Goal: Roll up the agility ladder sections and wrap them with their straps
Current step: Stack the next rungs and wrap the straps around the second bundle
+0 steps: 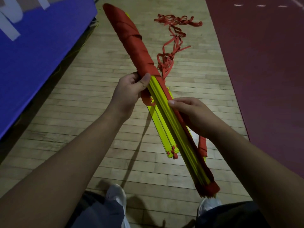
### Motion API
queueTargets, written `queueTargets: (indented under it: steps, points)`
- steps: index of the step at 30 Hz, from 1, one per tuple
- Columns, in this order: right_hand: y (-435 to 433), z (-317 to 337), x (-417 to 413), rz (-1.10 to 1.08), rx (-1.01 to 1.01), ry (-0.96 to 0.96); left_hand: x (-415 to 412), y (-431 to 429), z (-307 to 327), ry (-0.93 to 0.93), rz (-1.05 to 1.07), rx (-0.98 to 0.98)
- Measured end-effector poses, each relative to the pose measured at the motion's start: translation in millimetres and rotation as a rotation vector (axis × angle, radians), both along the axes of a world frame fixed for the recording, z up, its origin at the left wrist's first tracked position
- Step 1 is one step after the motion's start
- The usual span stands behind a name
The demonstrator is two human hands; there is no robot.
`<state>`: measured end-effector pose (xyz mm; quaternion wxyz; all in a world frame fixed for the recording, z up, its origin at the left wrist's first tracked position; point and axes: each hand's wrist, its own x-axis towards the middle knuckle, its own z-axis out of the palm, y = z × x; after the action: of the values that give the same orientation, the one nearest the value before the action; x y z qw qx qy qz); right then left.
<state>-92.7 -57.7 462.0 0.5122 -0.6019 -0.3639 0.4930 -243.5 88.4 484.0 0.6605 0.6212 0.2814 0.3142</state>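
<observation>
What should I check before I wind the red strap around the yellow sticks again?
1. Left hand grips the bundle at the wrap's edge: ok.
2. Right hand holds the bundle lower down: ok.
3. Yellow rungs lie flat together between the hands: ok.
4. Wrapped part is tight all along: cannot tell.
5. Loose strap on the floor runs free: not ok, it lies in tangled loops.
6. Spare stack below is clear of the strap: cannot tell.
</observation>
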Motion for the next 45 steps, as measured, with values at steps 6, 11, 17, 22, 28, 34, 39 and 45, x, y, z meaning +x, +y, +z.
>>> queueTargets:
  steps: [6,11,17,22,28,34,39,45]
  points:
    - [-6.2,8.4,-5.1,-0.029,0.136,0.156,-7.1,7.0,10.2,0.203,-0.088,0.271]
    - [-5.1,13.3,-9.2,-0.122,0.195,0.158,-9.2,5.3,6.9,0.395,-0.146,0.371]
    - [-0.6,6.0,-12.4,-0.292,0.133,-0.168,-4.1,-1.0,6.1,0.301,-0.21,0.322]
    - [5.2,-6.4,-19.4,-0.293,0.122,-0.446,7.3,-16.6,-0.8,0.304,-0.035,0.185]
    - [4.2,-10.0,-26.9,-0.241,0.133,-0.619,8.9,-19.0,-3.7,0.269,0.253,0.236]
    - [3.0,-7.2,-28.2,-0.157,0.019,-0.553,6.3,-14.1,-6.3,0.248,0.251,0.224]
    - [5.7,-1.1,-8.5,-0.101,-0.101,-0.187,4.4,-7.3,-7.5,0.083,0.149,0.013]
    - [3.4,-4.8,-5.9,-0.02,0.114,0.082,-1.4,-2.6,4.8,-0.112,-0.029,-0.078]
